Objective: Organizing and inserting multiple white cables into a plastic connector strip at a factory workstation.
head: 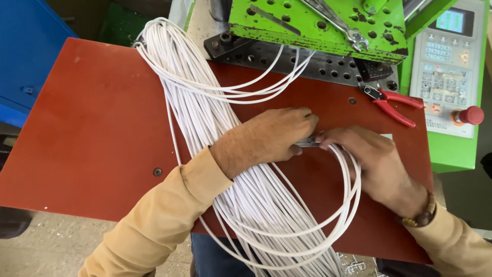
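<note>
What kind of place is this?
Probably a factory workshop. A green machine with a button control panel stands behind a red worktable, where white cables and red pliers lie.

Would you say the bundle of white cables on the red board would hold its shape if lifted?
Probably not: the white cables bend in loose loops and drape off the red board, so they look floppy. With so many strands, the bundle likely weighs a fair bit and could splay or tangle.

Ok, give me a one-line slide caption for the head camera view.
Left hand and right hand pinch a small metal piece over a bundle of white cables on a red-brown worktable.
</note>
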